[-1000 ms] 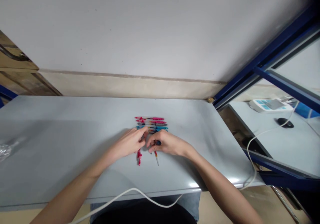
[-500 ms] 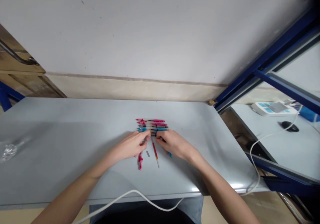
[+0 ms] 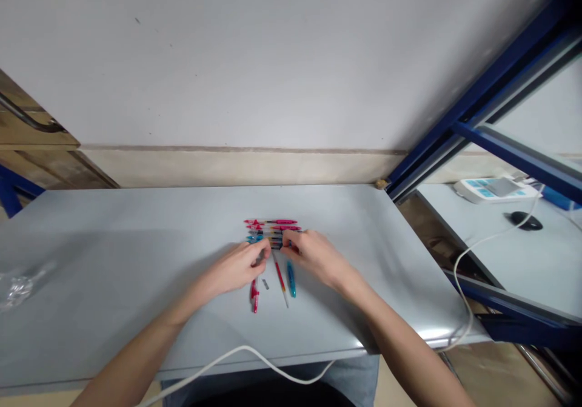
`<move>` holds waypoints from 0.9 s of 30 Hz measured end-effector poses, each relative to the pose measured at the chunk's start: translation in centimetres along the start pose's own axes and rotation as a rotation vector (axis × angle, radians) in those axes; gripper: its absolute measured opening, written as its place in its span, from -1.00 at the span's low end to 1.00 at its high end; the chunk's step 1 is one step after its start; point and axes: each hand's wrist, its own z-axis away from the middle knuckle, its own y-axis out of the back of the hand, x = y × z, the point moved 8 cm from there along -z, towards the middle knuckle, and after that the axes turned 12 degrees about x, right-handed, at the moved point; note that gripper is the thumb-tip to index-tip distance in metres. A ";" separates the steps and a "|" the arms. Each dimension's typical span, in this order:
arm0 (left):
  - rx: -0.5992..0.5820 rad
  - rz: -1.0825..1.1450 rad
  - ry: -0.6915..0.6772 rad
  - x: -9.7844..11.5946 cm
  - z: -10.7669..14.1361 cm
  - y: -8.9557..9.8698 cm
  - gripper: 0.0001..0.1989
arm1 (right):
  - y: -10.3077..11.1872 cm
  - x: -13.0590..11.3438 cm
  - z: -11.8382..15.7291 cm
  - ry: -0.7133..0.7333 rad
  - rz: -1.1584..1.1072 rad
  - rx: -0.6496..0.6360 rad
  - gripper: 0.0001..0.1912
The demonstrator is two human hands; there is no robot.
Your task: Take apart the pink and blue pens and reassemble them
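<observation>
Several pens lie side by side in a row, with a pink pen (image 3: 282,221) at the far end. My left hand (image 3: 243,264) is closed at the left end of a dark pen (image 3: 275,245), the nearest in the row. At that pen's other end, the fingers of my right hand (image 3: 313,254) are bent in a pinch, covering the tips of the neighbouring pens. Below the hands lie a red pen refill (image 3: 280,276), a turquoise pen barrel (image 3: 291,279), a red pen cap piece (image 3: 255,298) and a small grey piece (image 3: 265,284).
The grey table (image 3: 136,304) meets a wall at its back. Crumpled clear plastic (image 3: 16,289) lies at the far left. A white cable (image 3: 245,349) crosses the near edge. Beyond the blue frame (image 3: 436,122) are a black mouse (image 3: 526,220) and a white device (image 3: 493,188).
My right hand has shifted slightly up, uncovering the turquoise barrel, which now lies straighter beside the refill. Its fingers now cover the right ends of some pens. The view has tilted a little.
</observation>
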 end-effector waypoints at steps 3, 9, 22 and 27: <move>0.119 -0.042 0.017 -0.1 -0.4 0.9 -0.91 | 0.1 0.3 -0.2 0.072 0.046 0.024 -0.94; 0.450 -0.178 -0.035 0.0 -0.6 2.2 -0.85 | -0.9 0.0 -0.3 0.191 0.110 0.051 -0.92; 0.510 -0.395 -0.412 2.9 0.0 1.7 -0.72 | 1.9 -0.9 -0.3 0.009 -0.262 0.121 -0.72; 0.414 -0.388 -0.294 1.7 -0.1 1.7 -0.72 | 1.0 -1.5 -0.5 0.081 -0.327 0.176 -0.75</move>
